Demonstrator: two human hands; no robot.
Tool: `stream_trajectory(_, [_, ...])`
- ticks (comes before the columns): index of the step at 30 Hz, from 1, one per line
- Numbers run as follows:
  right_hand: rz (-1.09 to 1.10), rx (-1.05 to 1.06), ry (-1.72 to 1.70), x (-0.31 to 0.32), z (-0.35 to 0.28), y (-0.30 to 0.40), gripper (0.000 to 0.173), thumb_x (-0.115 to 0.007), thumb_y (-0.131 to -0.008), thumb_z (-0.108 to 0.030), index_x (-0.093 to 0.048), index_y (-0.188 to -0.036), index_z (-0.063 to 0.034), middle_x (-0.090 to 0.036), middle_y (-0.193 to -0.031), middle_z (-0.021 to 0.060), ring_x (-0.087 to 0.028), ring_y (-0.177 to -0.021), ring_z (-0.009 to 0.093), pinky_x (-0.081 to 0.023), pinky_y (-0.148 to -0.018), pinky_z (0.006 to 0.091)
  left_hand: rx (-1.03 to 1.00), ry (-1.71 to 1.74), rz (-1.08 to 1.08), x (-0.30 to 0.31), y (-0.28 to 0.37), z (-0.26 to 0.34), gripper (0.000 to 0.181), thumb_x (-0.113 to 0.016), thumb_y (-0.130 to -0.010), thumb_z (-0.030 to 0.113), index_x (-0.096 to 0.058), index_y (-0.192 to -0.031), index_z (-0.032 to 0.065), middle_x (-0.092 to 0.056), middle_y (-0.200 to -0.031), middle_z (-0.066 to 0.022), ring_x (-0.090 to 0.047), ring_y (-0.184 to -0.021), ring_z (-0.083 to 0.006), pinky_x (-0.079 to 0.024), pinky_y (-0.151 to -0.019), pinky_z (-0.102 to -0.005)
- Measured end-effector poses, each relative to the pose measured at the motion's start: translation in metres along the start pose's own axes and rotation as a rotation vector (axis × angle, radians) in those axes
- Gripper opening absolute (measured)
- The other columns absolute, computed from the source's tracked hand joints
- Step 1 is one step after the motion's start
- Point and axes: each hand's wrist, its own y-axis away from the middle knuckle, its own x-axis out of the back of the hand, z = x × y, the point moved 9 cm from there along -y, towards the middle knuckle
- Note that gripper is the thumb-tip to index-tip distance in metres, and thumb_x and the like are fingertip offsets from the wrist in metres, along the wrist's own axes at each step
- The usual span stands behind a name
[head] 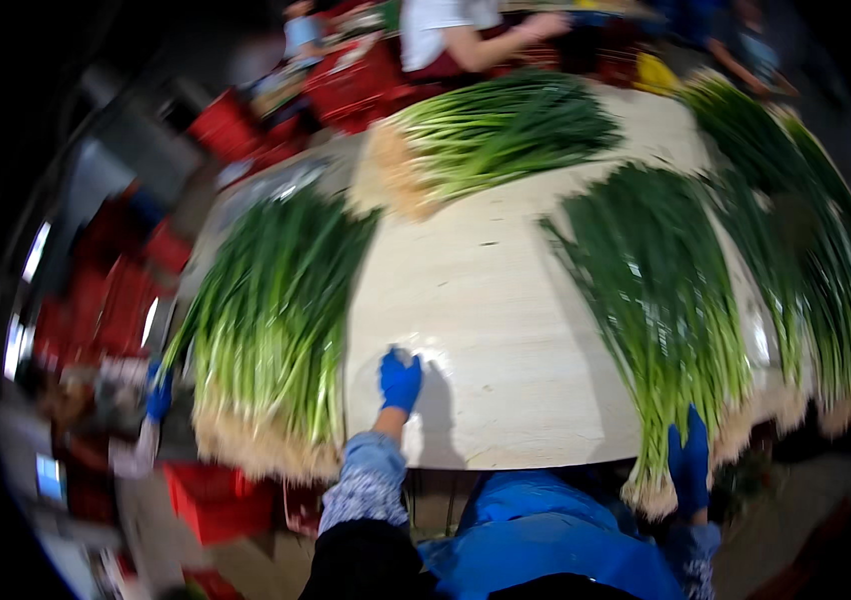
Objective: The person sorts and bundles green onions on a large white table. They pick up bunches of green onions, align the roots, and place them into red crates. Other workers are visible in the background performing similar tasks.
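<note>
My left hand (400, 381), in a blue glove, is over the pale tabletop (485, 300) near its front edge. It appears to hold nothing; its fingertips are partly blurred. At the right pile of green onions (658, 255), my right hand (689, 457), also blue-gloved, is against the lower stalks, beside a cluster of whitish roots that overhangs the front edge. Its fingers are partly hidden, so its grip is unclear. Another pile of green onions (268, 315) lies to the left, roots towards me.
More green onions lie across the back (500, 127) and at the far right (793, 225). Another person's blue-gloved hand (158, 394) touches the left pile's edge. A person in a white shirt (440, 34) is behind the table. A red crate (219, 502) stands below at left.
</note>
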Motion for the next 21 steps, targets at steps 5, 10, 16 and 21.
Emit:
stream_trajectory(5, [-0.146,0.074,-0.102,-0.007,0.028,0.006,0.058,-0.06,-0.088,-0.013,-0.034,-0.137,0.0046,-0.04,-0.138,0.0234,-0.042,-0.125,0.034,-0.033,-0.103,0.0386,-0.102,0.437,-0.531,-0.059,0.108,0.094,0.023,-0.056,-0.088,0.026,-0.062,-0.092,0.0033,-0.064,-0.083,-0.0085,-0.059,-0.077,-0.0145,-0.048,-0.073,-0.0294])
stream_trajectory(10, [-0.196,0.124,0.014,-0.011,0.011,-0.003,0.077,-0.071,-0.078,-0.021,-0.03,-0.139,0.0016,-0.044,-0.129,0.0271,-0.044,-0.115,0.043,-0.036,-0.098,0.0459,0.296,0.775,-0.96,-0.123,0.264,0.219,0.063,-0.064,-0.087,0.031,-0.037,-0.135,0.0013,-0.059,-0.109,-0.0108,-0.057,-0.098,-0.0178,-0.047,-0.082,-0.0269])
stream_trajectory(16, [-0.323,0.138,0.172,-0.017,-0.009,-0.003,0.081,-0.069,-0.072,-0.023,-0.029,-0.137,0.0069,-0.044,-0.127,0.0273,-0.044,-0.112,0.043,-0.038,-0.095,0.0487,0.19,1.291,-0.849,-0.165,0.307,0.334,0.057,-0.07,-0.083,0.018,-0.042,-0.128,-0.0024,-0.059,-0.113,-0.0118,-0.058,-0.098,-0.0189,-0.049,-0.083,-0.0317])
stream_trajectory(21, [-0.327,0.032,-0.014,-0.035,-0.008,-0.001,0.079,-0.067,-0.074,-0.019,-0.028,-0.139,0.0044,-0.048,-0.123,0.0262,-0.049,-0.109,0.041,-0.041,-0.092,0.0469,0.496,1.404,-1.105,-0.165,0.303,0.346,0.033,-0.066,-0.082,0.006,-0.055,-0.112,-0.0033,-0.064,-0.096,-0.0122,-0.064,-0.086,-0.0204,-0.053,-0.078,-0.0342])
